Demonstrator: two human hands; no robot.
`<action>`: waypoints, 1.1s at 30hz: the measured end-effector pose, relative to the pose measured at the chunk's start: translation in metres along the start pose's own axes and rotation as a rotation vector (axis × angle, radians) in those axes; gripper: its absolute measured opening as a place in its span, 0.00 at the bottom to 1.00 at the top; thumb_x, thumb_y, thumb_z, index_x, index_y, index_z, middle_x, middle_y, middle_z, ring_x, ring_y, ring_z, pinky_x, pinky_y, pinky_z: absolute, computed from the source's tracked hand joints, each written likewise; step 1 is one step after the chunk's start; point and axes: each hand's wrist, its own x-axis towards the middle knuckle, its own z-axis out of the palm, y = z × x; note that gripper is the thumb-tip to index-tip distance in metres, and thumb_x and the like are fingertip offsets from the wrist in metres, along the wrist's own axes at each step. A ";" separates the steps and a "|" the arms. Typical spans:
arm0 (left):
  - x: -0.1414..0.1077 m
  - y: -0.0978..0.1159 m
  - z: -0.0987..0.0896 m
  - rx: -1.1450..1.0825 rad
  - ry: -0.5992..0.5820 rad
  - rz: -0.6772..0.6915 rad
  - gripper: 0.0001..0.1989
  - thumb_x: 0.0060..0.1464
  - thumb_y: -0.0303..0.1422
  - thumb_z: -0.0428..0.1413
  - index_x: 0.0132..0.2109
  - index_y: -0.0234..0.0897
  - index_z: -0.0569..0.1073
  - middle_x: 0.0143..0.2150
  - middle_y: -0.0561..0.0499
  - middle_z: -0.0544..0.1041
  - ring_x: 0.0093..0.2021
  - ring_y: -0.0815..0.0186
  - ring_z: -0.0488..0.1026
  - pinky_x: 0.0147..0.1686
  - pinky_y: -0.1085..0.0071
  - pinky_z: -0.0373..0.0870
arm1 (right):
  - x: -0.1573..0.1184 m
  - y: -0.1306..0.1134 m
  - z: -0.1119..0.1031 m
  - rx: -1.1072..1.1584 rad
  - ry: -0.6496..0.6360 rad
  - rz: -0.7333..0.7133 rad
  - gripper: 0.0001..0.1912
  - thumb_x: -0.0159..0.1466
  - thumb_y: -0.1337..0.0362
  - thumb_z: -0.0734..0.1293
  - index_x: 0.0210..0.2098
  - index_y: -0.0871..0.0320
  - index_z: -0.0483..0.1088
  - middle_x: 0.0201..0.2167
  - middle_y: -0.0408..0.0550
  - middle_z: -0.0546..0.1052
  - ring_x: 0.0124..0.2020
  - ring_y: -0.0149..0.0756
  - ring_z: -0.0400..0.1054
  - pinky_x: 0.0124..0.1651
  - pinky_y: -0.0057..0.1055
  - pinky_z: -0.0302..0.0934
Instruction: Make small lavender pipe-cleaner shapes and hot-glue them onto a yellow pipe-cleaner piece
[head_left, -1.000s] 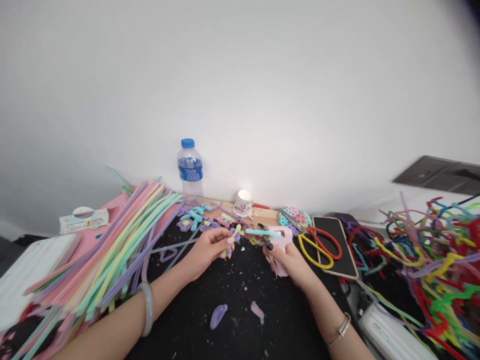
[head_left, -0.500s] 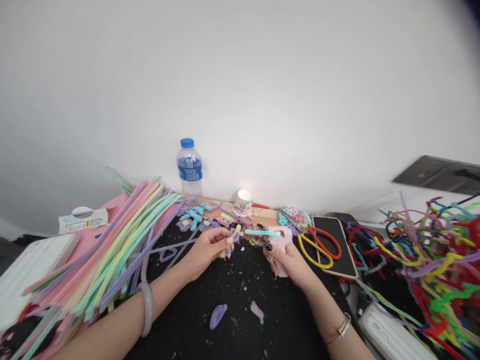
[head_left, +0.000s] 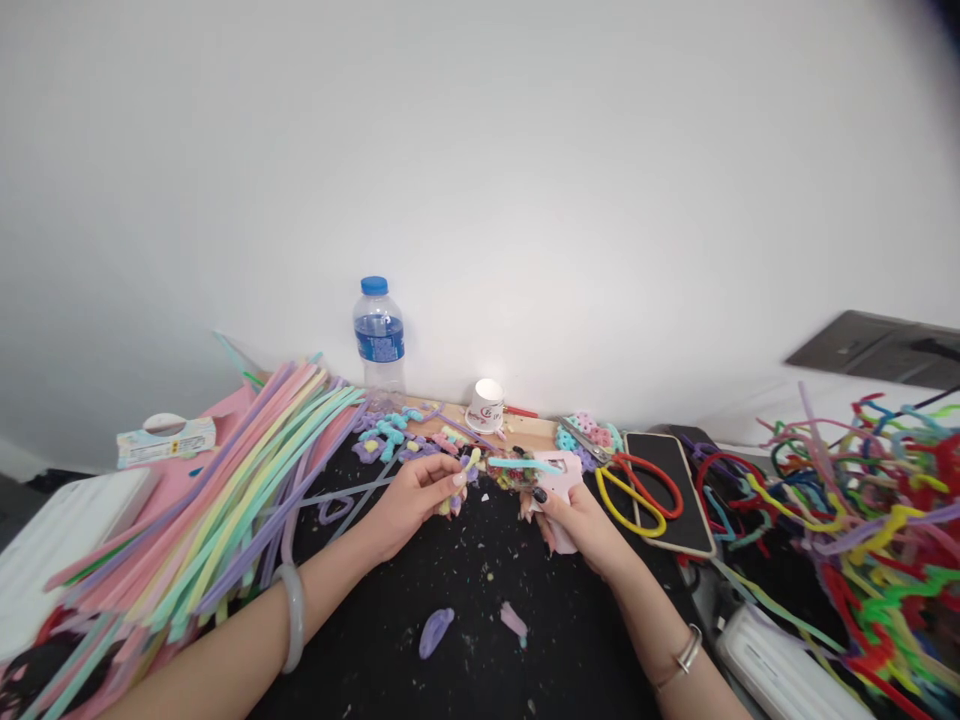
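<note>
Between the thumb and fingers of my left hand (head_left: 424,497) is a small fuzzy piece (head_left: 472,462), yellow and purple. My right hand (head_left: 574,515) is wrapped round the handle of a pale pink glue gun (head_left: 568,476). The gun's front end points left, close to the fuzzy piece; whether they touch is too small to tell. A light blue stick (head_left: 525,465) shows along the gun's top. Below the hands, a purple fuzzy loop (head_left: 436,633) and a pink fuzzy piece (head_left: 514,622) lie on the black surface.
Pastel fuzzy stems (head_left: 247,500) are heaped at left. A bottle (head_left: 380,345) and paper cup (head_left: 486,405) stand by the wall. Scissors (head_left: 641,490) lie partly over a phone (head_left: 675,480) at right, beside tangled coloured stems (head_left: 885,520). A white case (head_left: 787,665) sits at lower right.
The pink glue gun has tilted slightly in my right hand, and my right fingers have shifted on its handle. My left hand and the fuzzy piece look nearly unchanged.
</note>
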 end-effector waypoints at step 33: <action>-0.001 0.000 0.000 -0.008 0.016 -0.006 0.10 0.48 0.36 0.60 0.32 0.34 0.70 0.24 0.54 0.71 0.23 0.73 0.66 0.24 0.75 0.58 | -0.001 0.001 0.000 -0.015 0.034 0.071 0.22 0.53 0.45 0.66 0.27 0.58 0.60 0.14 0.36 0.64 0.11 0.24 0.57 0.13 0.22 0.48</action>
